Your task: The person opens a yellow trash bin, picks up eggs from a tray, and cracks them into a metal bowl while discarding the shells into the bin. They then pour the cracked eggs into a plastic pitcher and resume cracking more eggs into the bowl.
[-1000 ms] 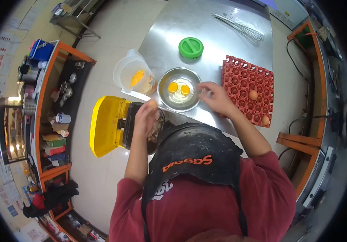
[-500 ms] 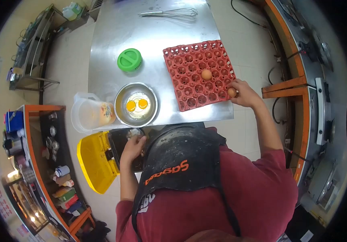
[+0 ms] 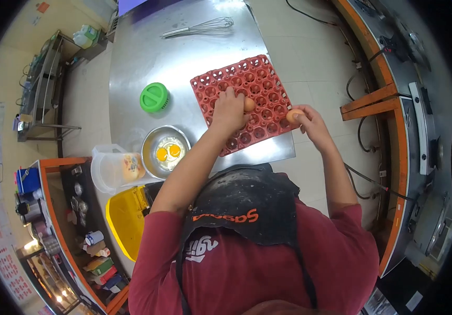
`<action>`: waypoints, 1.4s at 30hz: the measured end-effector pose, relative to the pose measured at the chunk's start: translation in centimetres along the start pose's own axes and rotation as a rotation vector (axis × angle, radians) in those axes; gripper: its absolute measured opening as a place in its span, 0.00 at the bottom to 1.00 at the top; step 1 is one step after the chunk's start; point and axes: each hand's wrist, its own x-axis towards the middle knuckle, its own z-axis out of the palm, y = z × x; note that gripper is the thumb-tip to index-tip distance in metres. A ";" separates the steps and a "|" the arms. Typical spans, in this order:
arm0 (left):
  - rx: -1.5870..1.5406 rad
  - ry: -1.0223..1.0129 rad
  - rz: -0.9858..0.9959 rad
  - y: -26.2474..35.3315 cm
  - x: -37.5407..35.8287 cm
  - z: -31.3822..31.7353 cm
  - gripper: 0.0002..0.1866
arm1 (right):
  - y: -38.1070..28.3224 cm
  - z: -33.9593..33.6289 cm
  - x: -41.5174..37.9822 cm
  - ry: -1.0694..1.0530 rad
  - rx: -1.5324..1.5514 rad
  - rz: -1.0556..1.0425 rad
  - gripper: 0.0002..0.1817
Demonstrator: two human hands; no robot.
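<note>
Tabletop edges: we list a steel tabletop (image 3: 131,68), its near edge running just in front of the apron (image 3: 236,194), its right edge alongside the egg tray (image 3: 260,79).
Room for moving: we find a strip of metal between bowl and tray, and a wider stretch between the green lid (image 3: 154,97) and the wire whisk (image 3: 199,27), which lies toward the far end.
Egg tray: red plastic, many-celled, set at a slant; one brown egg (image 3: 249,104) sits in it, beside the left hand.
Bowl: one round metal bowl (image 3: 153,140), near the near edge, holding two whole yolks (image 3: 167,151) in clear white.
Jug: one translucent plastic jug (image 3: 105,170), just left of the bowl; yellowish colour shows at its side, contents we cannot identify.
Bin: yellow bin lid (image 3: 126,223), raised, below the tabletop beside the left arm.
Left grip: our left hand (image 3: 229,111) is over the tray, fingers spread and partly bent; whether it has hold of anything, we cannot tell.
Right grip: our right hand (image 3: 310,125) is closed lightly, fingertips and thumb around a second egg (image 3: 294,116) at the tray's near right corner.
</note>
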 end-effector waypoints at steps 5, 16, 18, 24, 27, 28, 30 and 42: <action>-0.059 -0.069 -0.017 -0.7 1.7 1.8 0.25 | -0.1 2.8 1.0 -0.030 0.308 0.020 0.14; -1.191 -0.107 -0.330 0.9 -1.5 -1.6 0.24 | -3.0 9.6 3.3 0.216 -0.164 -0.778 0.24; -1.209 -0.102 -0.322 0.1 -1.5 -0.7 0.24 | -2.8 9.3 3.8 0.258 -0.378 -0.914 0.24; -0.752 -0.070 -0.294 1.0 -1.4 -1.2 0.28 | -2.1 9.8 4.3 0.176 -0.023 -0.670 0.22; -0.511 0.033 -0.218 0.5 -0.6 1.3 0.29 | -3.1 9.1 4.4 0.043 0.434 -0.244 0.20; -0.476 0.082 -0.197 0.0 -0.5 2.6 0.28 | -3.2 8.7 4.2 -0.050 0.524 -0.182 0.21; -0.402 0.185 -0.160 -0.7 -0.4 3.6 0.27 | -4.2 8.4 4.0 -0.248 0.699 -0.056 0.22; -0.957 0.063 -0.387 -8.9 -15.8 -12.4 0.21 | -8.8 23.4 3.1 -0.829 -0.051 -0.058 0.28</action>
